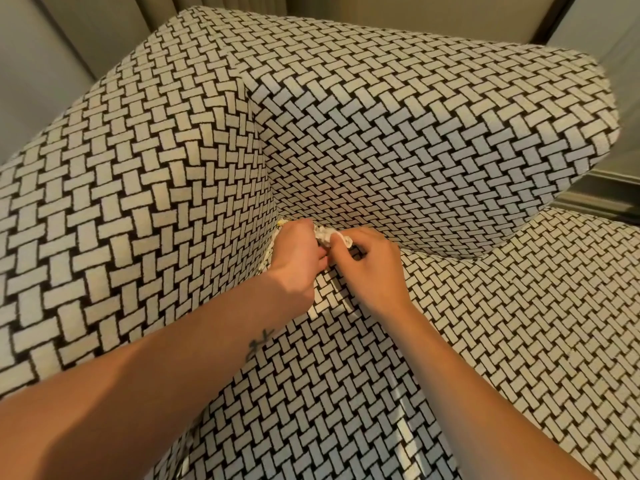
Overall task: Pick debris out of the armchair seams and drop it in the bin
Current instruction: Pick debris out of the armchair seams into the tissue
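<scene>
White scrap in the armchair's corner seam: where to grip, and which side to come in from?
Pinch the crumpled end of the white scrap that sticks out of the seam, coming from above on the open seat side. The arm and back of the armchair wall it in at left and behind. The left hand and right hand both close on that end.

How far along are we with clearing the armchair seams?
Nothing confirmably done: no bin in view. In hand: left hand and right hand both pinch crumpled white debris at the armchair back-corner seam. Left: pull it free, bin it, check the other seams.
</scene>
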Tool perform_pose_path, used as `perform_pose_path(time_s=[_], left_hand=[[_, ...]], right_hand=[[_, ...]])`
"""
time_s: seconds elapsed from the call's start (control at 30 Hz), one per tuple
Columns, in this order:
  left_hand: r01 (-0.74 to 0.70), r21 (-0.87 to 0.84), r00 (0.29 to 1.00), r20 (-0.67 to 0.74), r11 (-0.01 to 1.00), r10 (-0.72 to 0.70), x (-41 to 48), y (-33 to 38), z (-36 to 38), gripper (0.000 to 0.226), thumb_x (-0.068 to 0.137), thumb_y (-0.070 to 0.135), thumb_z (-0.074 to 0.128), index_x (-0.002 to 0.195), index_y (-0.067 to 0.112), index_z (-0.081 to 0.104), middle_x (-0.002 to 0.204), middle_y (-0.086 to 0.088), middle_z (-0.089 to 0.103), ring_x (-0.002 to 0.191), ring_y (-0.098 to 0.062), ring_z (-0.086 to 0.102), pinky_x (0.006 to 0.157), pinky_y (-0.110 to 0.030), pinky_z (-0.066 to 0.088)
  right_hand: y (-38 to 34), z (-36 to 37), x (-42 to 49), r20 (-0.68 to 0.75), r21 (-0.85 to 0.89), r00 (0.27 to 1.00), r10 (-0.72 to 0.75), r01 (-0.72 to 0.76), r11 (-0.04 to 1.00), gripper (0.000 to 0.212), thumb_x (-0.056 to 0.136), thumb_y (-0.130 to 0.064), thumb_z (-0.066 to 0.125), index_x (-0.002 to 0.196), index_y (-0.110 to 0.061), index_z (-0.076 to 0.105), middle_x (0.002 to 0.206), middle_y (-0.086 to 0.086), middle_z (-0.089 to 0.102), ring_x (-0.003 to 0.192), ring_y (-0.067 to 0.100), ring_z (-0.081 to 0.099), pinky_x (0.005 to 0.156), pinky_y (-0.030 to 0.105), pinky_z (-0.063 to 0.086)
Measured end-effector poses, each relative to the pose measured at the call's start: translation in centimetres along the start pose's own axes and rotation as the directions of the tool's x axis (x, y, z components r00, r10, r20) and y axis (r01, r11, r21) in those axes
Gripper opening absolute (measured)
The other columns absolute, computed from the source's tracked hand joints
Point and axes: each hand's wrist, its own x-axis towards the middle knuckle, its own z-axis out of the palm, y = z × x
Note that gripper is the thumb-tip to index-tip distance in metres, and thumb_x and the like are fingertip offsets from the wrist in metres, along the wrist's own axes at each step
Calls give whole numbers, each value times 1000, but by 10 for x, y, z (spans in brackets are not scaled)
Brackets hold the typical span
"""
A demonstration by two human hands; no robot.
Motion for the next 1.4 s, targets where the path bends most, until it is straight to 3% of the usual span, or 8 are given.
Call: perform_pose_path(time_s=[0.1, 0.23, 0.47, 0.7, 0.93, 1.1, 1.27, 1.4], left_hand=[[12, 45, 1000, 26, 999, -14, 3, -2, 0, 21, 97, 6, 40, 87, 17, 55, 105, -9, 59, 97, -22, 54, 94, -38, 48], [-45, 120, 999, -21, 992, 48, 6, -6, -2, 46, 96, -2, 38, 133, 14, 59, 131, -6, 60, 119, -22, 57, 111, -39, 42], [-126, 182, 972, -175, 975, 158, 11, -7, -5, 43, 96, -5, 34, 118, 13, 66, 97, -6, 65, 73, -14, 54, 64, -23, 45], [-108, 182, 952, -266, 977, 155, 14, -8, -8, 42, 91, -7, 39, 117, 13, 64, 105, -9, 65, 73, -16, 54, 59, -26, 41], [-146, 167, 931, -311, 975, 193, 22, -11, -10, 35, 88, -5, 44, 111, 11, 64, 111, -15, 67, 91, -28, 65, 68, -29, 48], [-155, 133, 930, -313, 979, 190, 20, -10, -10, 32, 84, -7, 46, 102, 10, 66, 99, -16, 70, 89, -31, 68, 67, -30, 49], [-147, 209, 928, -310, 967, 208, 23, -10, -8, 27, 85, -2, 44, 89, 14, 66, 97, -19, 72, 95, -38, 70, 80, -42, 59], [-143, 199, 937, -290, 970, 197, 21, -10, -8, 27, 88, -2, 44, 93, 14, 64, 100, -19, 72, 93, -36, 70, 76, -35, 55]], right_hand=[[4, 2, -5, 74, -51, 994, -76, 79, 996, 20, 98, -32, 58, 104, -26, 76, 104, -15, 69, 105, 11, 60, 94, 35, 48], [-1, 2, -11, 128, -3, 985, -114, 115, 993, 32, 94, -38, 49, 108, -25, 75, 113, -17, 66, 114, 3, 55, 100, 21, 39], [12, 4, 8, -22, 24, 996, 91, -90, 996, 28, 100, -26, 46, 114, -30, 70, 104, -14, 69, 87, 8, 56, 81, 36, 52], [5, 16, 20, 112, -133, 979, 169, -154, 979, 41, 94, -23, 53, 134, -24, 62, 132, -7, 66, 123, 16, 57, 112, 44, 41], [-9, 28, 26, 182, -441, 981, 59, 28, 897, 49, 100, -33, 54, 148, -32, 47, 137, 2, 61, 124, 29, 51, 107, 44, 38], [-11, 45, 31, 108, -539, 994, 14, 47, 841, 39, 97, -17, 55, 132, -31, 63, 123, 0, 67, 110, 29, 55, 94, 43, 45], [-6, 44, 34, 72, -443, 997, 11, 22, 896, 33, 94, -9, 57, 119, -25, 71, 120, -3, 69, 108, 25, 55, 92, 41, 44], [-1, 40, 30, 44, -306, 999, 14, 1, 952, 23, 99, -18, 54, 115, -21, 70, 110, -3, 70, 104, 20, 56, 88, 39, 46]])
